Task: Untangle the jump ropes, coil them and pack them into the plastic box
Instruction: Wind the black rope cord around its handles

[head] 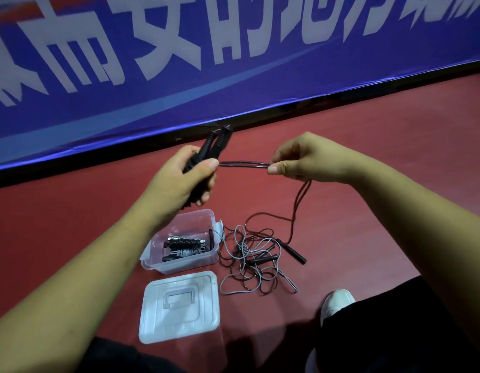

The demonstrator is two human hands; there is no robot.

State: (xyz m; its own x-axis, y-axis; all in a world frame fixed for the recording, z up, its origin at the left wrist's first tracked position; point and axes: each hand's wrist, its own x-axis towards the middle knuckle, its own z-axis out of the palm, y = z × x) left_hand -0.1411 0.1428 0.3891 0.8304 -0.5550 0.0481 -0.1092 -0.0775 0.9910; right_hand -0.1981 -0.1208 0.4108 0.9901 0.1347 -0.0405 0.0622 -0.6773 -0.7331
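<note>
- While both arms reach out over the red floor (381,162), the left hand (179,181) is curled round 2 black handles (218,141), which stick up out of the fist in a narrow V.
- From that fist a doubled dark cord (244,164) runs sideways to the right hand (306,160), which pinches it between thumb and forefinger; the stretch between the hands looks nearly taut.
- Below the right hand the same cord hangs down in 2 strands and trails toward the floor.
- A tangle of ropes (249,262), grey and dark cords looped over one another with black handles among them, lies on the floor just beside the box's right side.
- The clear plastic box (187,265) sits open on the floor below the left forearm, with a coiled rope bundle (183,244) inside it.
- Its white lid (179,308) lies flat on the floor just in front of the box, handle side up.
- A white shoe (337,302) and dark trousers (395,332) show at the near edge; a blue banner (179,84) with white characters stands behind.
</note>
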